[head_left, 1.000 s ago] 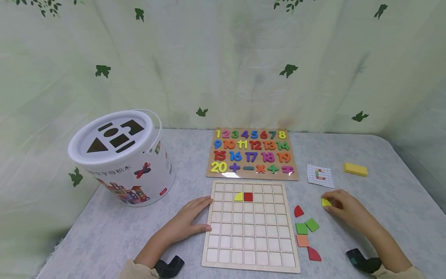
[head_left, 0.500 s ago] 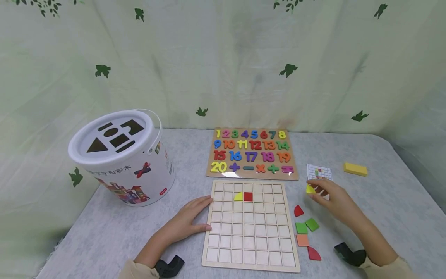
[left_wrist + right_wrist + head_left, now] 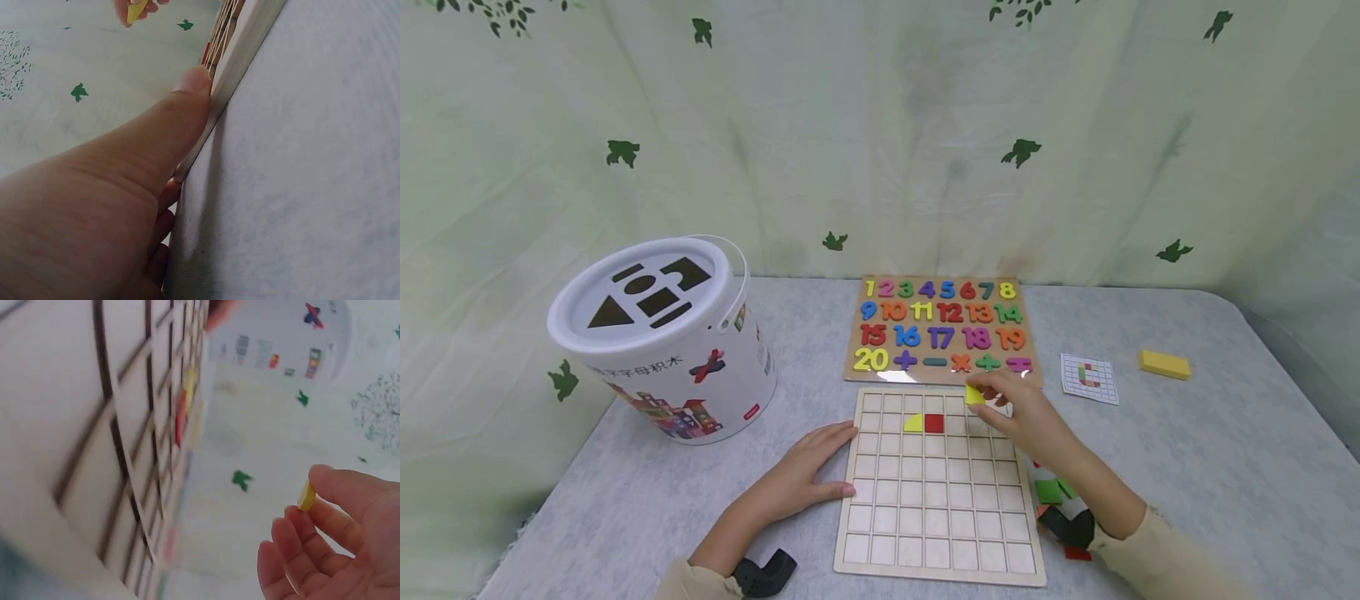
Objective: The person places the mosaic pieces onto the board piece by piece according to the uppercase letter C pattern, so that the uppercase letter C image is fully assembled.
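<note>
A small yellow piece (image 3: 973, 395) is pinched between thumb and fingertips of the right hand (image 3: 1026, 417) and is held over the top right part of the wooden grid board (image 3: 940, 487), near its far edge; whether the piece touches the board cannot be told. In the right wrist view the same yellow piece (image 3: 306, 495) is seen edge-on at the fingertips (image 3: 294, 522), clear of the board's cells. The left hand (image 3: 801, 471) is laid flat on the counter (image 3: 1225, 467) with straight fingers pressed against the board's left edge; nothing is gripped by it, and in the left wrist view the thumb (image 3: 181, 103) is seen touching the board's rim. Two pieces are already seated in the board's second row: a yellow quarter-round (image 3: 913, 423) and, touching it on the right, a red square (image 3: 934, 423). Loose pieces are left on the counter just right of the board, partly hidden by the right forearm: a green piece (image 3: 1049, 491) and a red piece (image 3: 1077, 552) are made out. A number puzzle (image 3: 943, 329) with coloured digits is lying just behind the grid board. A pattern card (image 3: 1089, 377) is placed to the right of it, and a yellow block (image 3: 1164, 364) lies further right, apart from the card. A white bucket (image 3: 662, 333) with shape slots in its lid is standing at the left of the counter, well apart from the board. A leaf-print curtain (image 3: 880, 133) is hung behind everything.
</note>
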`<state>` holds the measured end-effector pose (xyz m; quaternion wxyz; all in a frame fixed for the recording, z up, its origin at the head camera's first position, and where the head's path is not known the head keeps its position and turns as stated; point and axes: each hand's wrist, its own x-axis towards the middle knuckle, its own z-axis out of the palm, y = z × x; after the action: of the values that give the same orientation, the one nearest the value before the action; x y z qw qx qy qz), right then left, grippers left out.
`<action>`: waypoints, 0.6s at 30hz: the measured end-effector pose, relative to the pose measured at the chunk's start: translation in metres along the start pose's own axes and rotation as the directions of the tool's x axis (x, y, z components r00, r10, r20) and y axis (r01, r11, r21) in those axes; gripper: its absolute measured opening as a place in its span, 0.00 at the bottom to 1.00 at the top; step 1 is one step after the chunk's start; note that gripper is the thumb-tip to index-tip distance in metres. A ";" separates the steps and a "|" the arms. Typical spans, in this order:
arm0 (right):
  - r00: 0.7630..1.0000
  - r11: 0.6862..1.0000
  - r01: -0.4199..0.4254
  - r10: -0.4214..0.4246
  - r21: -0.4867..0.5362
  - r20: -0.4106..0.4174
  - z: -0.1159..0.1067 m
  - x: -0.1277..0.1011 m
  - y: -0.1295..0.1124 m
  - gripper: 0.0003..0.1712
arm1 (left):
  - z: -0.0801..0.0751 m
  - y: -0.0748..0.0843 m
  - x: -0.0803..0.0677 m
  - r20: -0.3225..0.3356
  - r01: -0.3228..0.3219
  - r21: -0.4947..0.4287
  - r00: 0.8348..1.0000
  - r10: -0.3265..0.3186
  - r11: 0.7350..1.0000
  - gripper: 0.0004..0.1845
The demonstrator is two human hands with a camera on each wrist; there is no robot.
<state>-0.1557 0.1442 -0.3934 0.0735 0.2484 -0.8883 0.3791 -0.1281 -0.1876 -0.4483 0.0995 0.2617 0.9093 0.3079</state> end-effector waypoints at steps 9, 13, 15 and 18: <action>0.973 0.986 -0.160 0.150 0.047 0.175 0.036 0.006 0.010 0.17 | 0.000 0.001 0.001 0.005 0.008 0.005 1.000 -0.008 1.000 0.44; 0.959 0.981 -0.196 0.193 -0.003 0.206 0.041 0.005 0.015 0.16 | 0.000 0.000 0.001 0.006 0.009 0.004 1.000 -0.009 1.000 0.44; 0.959 0.980 -0.197 0.198 -0.022 0.202 0.042 0.005 0.015 0.16 | 0.000 0.001 0.000 0.008 0.011 0.000 1.000 -0.011 1.000 0.44; 0.961 0.980 -0.198 0.201 -0.033 0.189 0.043 0.005 0.016 0.15 | -0.001 0.001 0.000 0.007 0.009 -0.009 1.000 -0.009 1.000 0.44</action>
<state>-0.1653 0.1212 -0.4320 -0.0492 0.1924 -0.9143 0.3529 -0.1282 -0.1872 -0.4471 0.1052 0.2582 0.9088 0.3105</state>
